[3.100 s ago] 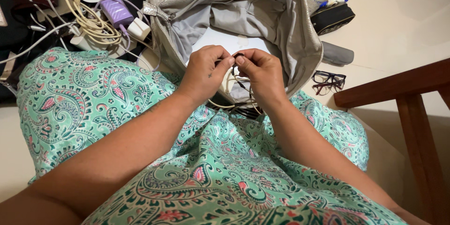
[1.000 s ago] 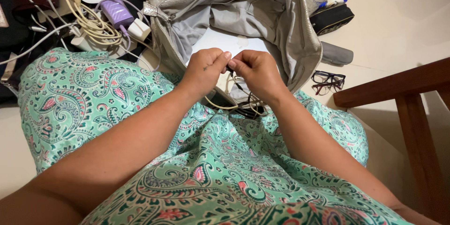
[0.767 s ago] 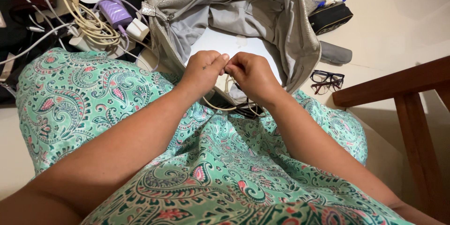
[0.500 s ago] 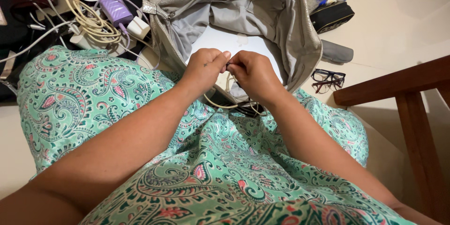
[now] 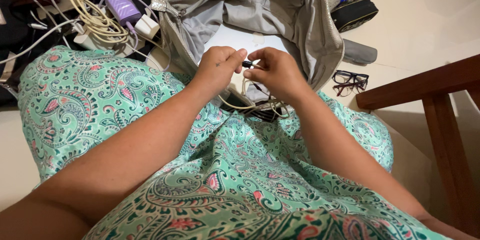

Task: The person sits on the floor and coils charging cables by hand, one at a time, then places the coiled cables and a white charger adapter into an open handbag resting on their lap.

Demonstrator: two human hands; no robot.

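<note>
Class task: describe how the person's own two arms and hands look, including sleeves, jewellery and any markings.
Both forearms are bare, with no sleeves in view. The left hand bears a small dark mark on its back, near the thumb. The right hand shows no markings. No rings, watch or bracelets show on either hand or wrist.

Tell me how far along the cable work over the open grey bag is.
Done: nothing looks finished; no neat coil shows. In hand: the left hand and right hand pinch a small dark cable end between them, with cream cable loops hanging onto the green paisley dress. Left: those loose loops, and a tangle of cream cords beside the open grey bag.
</note>
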